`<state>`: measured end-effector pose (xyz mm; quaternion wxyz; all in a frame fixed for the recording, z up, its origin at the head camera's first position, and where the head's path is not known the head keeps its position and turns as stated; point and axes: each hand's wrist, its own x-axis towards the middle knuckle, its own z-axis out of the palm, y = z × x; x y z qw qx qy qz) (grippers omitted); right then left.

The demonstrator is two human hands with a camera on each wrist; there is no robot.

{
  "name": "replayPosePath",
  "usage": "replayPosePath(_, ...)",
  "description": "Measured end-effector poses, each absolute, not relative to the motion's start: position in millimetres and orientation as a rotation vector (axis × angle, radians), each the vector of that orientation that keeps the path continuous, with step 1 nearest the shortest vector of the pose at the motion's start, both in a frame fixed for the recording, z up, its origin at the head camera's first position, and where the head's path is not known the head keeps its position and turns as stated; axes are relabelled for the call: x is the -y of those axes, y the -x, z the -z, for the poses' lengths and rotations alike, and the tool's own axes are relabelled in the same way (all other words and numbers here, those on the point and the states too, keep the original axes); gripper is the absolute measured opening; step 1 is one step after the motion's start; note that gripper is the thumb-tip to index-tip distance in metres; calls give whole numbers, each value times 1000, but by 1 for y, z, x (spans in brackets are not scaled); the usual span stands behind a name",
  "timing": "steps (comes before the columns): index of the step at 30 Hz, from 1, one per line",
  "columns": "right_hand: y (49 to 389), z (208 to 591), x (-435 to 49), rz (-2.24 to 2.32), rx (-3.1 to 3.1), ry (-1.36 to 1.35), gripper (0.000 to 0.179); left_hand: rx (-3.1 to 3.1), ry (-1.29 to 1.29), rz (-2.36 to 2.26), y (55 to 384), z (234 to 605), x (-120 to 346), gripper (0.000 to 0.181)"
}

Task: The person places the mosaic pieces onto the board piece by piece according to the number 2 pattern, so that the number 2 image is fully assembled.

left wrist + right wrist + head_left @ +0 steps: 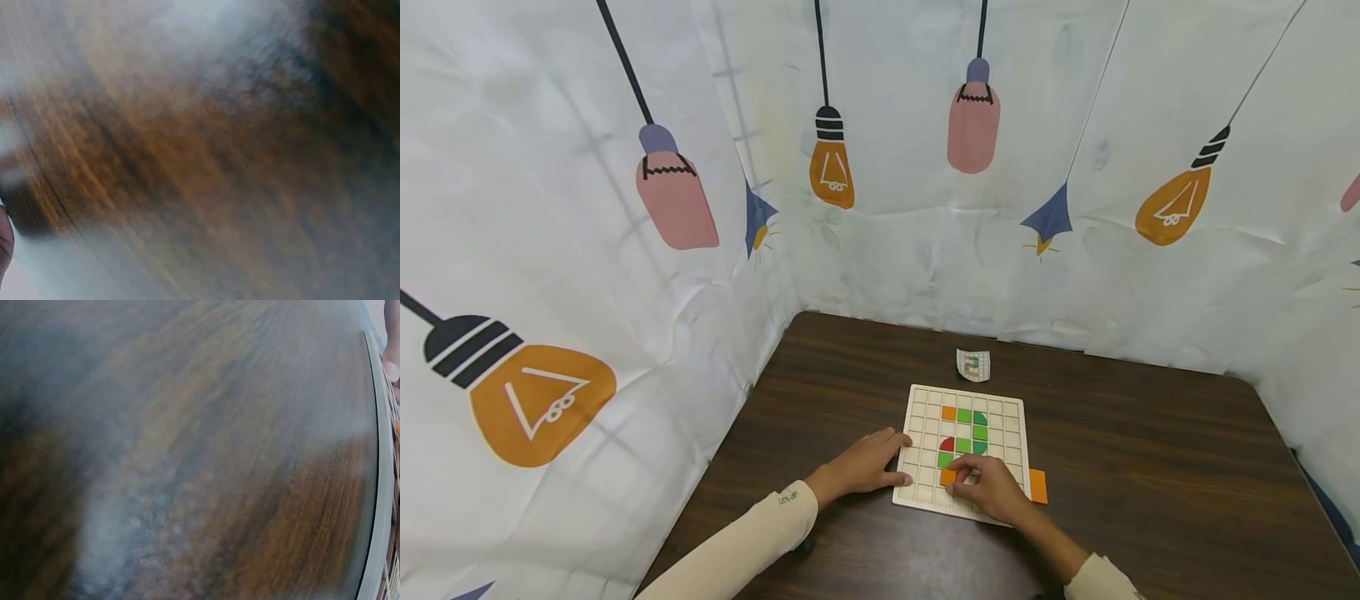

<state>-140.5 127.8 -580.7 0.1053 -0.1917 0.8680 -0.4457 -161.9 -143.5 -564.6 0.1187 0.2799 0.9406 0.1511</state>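
Observation:
A pale square grid board (pixel 917 408) lies on the table, with green, orange, red and teal tiles set in its cells. My left hand (pixel 868 462) rests at the board's left edge, its fingers and thumb spread and touching the border. Over the lower part of the board, my right hand (pixel 992 487) has curled fingers, with thumb and forefinger at the edges of an orange tile (pixel 947 477). A bit of red shows between these fingers, mostly hidden. Above them sit a green tile (pixel 945 459) and a red rounded tile (pixel 947 444).
A small printed paper (pixel 973 365) with a coloured grid pattern lies behind the board. An orange piece (pixel 1038 486) sticks out past the board's right edge. The dark wooden table (pixel 1150 450) extends to the right. Both wrist views show mainly blurred tabletop.

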Motion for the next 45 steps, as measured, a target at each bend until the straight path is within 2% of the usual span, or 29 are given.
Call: replayPosePath(45,140,585,-120,1241,-2676,529,15,-2759,-846,-451,163,568,145,64)
